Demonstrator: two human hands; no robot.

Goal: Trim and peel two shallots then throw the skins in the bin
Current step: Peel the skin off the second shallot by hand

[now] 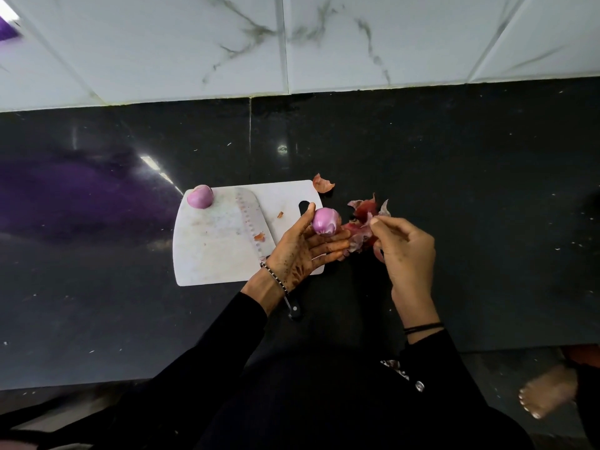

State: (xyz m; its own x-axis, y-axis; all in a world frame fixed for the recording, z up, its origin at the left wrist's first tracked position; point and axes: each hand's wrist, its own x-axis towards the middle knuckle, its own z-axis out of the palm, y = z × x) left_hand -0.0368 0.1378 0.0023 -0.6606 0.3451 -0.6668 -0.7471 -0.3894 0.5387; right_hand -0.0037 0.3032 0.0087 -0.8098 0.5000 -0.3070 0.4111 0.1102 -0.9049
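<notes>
My left hand [305,248] holds a peeled pink shallot [325,221] between thumb and fingers, just off the right edge of the white cutting board [207,254]. My right hand [404,248] pinches a strip of reddish skin [367,219] beside that shallot, above a heap of loose skins [362,235] on the black counter. A second peeled shallot [199,196] sits on the board's far left corner. The knife [253,219] lies diagonally on the board, its black handle [293,308] under my left wrist.
One loose skin piece [322,183] lies on the counter past the board's far right corner, and small scraps [259,236] sit on the blade and board. A white marble-tiled wall [292,43] backs the counter. Another person's foot [545,394] shows at lower right.
</notes>
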